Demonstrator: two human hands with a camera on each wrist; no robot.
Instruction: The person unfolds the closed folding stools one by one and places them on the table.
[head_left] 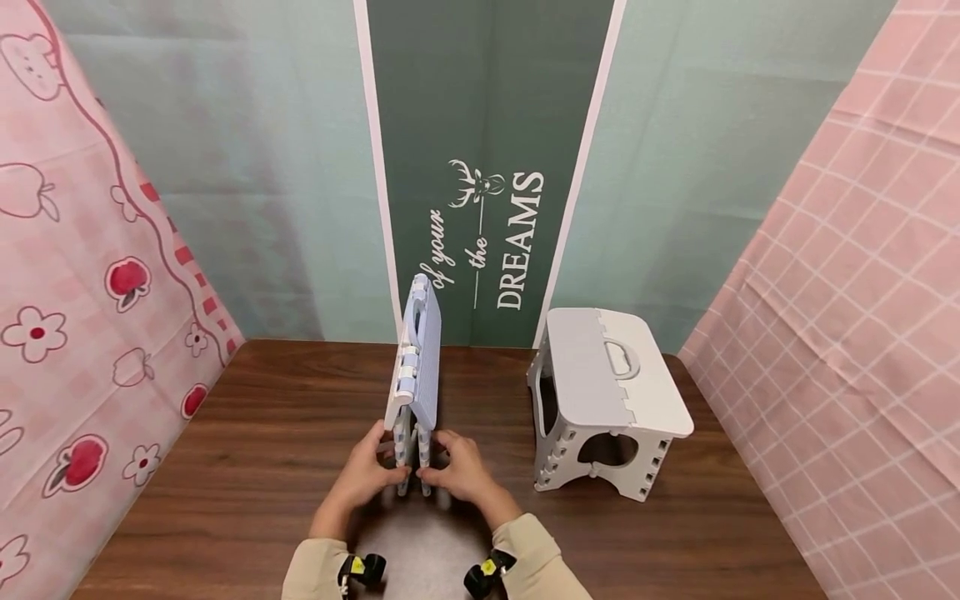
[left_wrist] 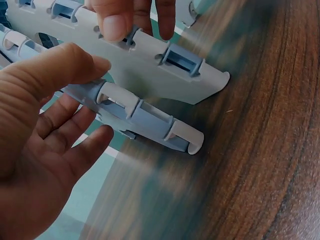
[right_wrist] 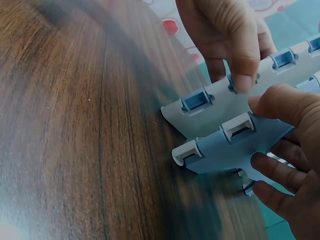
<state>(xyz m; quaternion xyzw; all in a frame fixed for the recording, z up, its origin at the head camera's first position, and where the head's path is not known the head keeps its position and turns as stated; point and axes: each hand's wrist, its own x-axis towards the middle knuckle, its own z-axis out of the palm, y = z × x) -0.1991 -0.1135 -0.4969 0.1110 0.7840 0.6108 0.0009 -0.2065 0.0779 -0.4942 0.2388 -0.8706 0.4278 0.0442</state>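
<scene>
A blue and white folding stool [head_left: 427, 358] stands on the wooden table, its seat folded up at the middle and its legs close together. My left hand [head_left: 363, 475] grips the leg panel on the left, thumb on the near hinged edge and fingers behind it. On the other side, my right hand [head_left: 463, 471] pinches the right leg panel in the same way. Both wrist views show the two leg panels [left_wrist: 160, 130] apart by a narrow gap, with the thumbs [right_wrist: 277, 102] on their hinged edges and their feet at the table surface.
A grey and white folding stool [head_left: 592, 375] stands unfolded on the right of the table [head_left: 247, 475]. A green curtain with white lettering [head_left: 521, 242] hangs behind. Pink patterned cloth [head_left: 82, 333] borders the left side, and pink checked cloth [head_left: 847, 292] the right.
</scene>
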